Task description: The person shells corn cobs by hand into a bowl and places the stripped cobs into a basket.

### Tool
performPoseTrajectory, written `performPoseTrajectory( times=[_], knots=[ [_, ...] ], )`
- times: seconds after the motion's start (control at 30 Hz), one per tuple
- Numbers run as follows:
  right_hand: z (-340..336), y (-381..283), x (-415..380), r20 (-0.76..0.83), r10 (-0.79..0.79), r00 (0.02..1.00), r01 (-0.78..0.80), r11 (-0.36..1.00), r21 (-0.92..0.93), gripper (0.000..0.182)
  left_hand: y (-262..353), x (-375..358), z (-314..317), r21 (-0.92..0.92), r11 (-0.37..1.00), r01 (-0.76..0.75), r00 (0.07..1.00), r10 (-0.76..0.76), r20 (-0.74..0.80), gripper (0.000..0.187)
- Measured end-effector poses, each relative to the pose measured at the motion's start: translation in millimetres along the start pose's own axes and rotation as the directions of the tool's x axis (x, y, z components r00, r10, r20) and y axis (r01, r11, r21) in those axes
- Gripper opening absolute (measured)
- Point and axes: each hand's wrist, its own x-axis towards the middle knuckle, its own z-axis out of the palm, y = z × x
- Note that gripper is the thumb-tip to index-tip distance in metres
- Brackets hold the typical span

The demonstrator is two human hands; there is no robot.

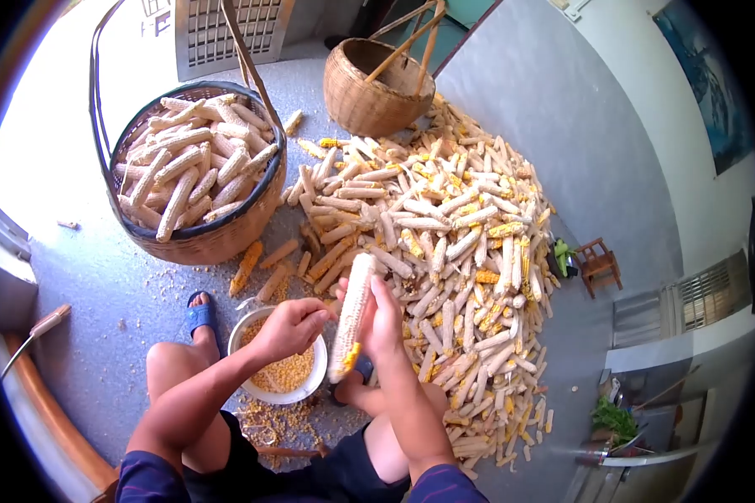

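My right hand (pixel 379 323) is wrapped round a corn cob (pixel 354 310). The cob stands nearly upright, mostly bare and pale, with yellow kernels left near its lower end. Just left of it, my left hand (pixel 292 329) is closed, fingers curled; whether something small is inside is hidden. Below my left hand, between my legs, a white basin (pixel 320 369) holds loose yellow kernels (pixel 283 374).
A woven basket (pixel 218 243) full of bare cobs stands at upper left. Another basket (pixel 369 101) with wooden poles is at top centre. A large cob pile (pixel 461 251) spreads on my right. Kernels lie scattered on the floor. A small wooden chair (pixel 597 267) stands farther right.
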Motion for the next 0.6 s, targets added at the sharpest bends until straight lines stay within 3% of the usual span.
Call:
performPoseTrajectory(
  times=[0.03, 0.07, 0.1, 0.17, 0.23, 0.27, 0.33, 0.4, 0.47, 0.53, 0.6],
  knots=[
    [-8, 5, 10, 0.054, 0.052, 0.997, -0.052, 0.999, -0.001, 0.036, 3, -3, 3, -0.200, 0.964, 0.175, 0.981, -0.154, 0.116, 0.023],
    [-16, 14, 20, 0.104, 0.104, 0.989, -0.104, 0.995, -0.004, 0.035, -2, -5, 10, -0.287, 0.948, 0.138, 0.989, -0.117, 0.088, 0.023],
    [-11, 25, 25, 0.044, 0.138, 0.989, -0.141, 0.988, 0.062, 0.032, -7, -8, 18, -0.298, 0.951, 0.085, 0.996, -0.087, 0.007, 0.023],
    [-9, 41, 34, -0.001, 0.146, 0.989, -0.144, 0.980, 0.139, 0.033, -20, -7, 24, -0.295, 0.955, 0.029, 0.995, -0.055, -0.078, 0.024],
    [-8, 46, 42, -0.062, 0.083, 0.995, -0.072, 0.985, 0.156, 0.031, -26, -6, 19, -0.067, 0.995, -0.079, 0.980, 0.065, -0.186, 0.033],
    [-9, 44, 46, -0.058, 0.082, 0.995, -0.072, 0.984, 0.162, 0.031, -27, -7, 15, -0.060, 0.995, -0.078, 0.980, 0.066, -0.186, 0.033],
    [-10, 38, 53, -0.104, -0.006, 0.995, 0.015, 0.996, 0.082, 0.029, -7, -11, 7, -0.265, 0.947, 0.179, 0.984, -0.172, 0.049, 0.043],
    [-3, 33, 50, -0.111, -0.010, 0.994, 0.023, 0.993, 0.116, 0.030, -12, -12, 9, -0.213, 0.963, 0.165, 0.984, -0.145, 0.107, 0.050],
    [21, 18, 31, -0.193, 0.076, 0.978, -0.035, 0.978, 0.208, 0.035, -13, -13, 13, -0.278, 0.958, 0.071, 0.996, -0.055, 0.065, 0.053],
    [19, 16, 31, -0.196, 0.099, 0.976, -0.064, 0.983, 0.174, 0.033, -9, -16, 13, -0.328, 0.944, 0.042, 0.998, -0.021, 0.067, 0.054],
    [9, 19, 36, 0.103, 0.072, 0.992, -0.102, 0.943, 0.316, 0.028, -7, -23, 14, -0.430, 0.883, 0.189, 0.978, -0.132, 0.160, 0.063]
  ],
)
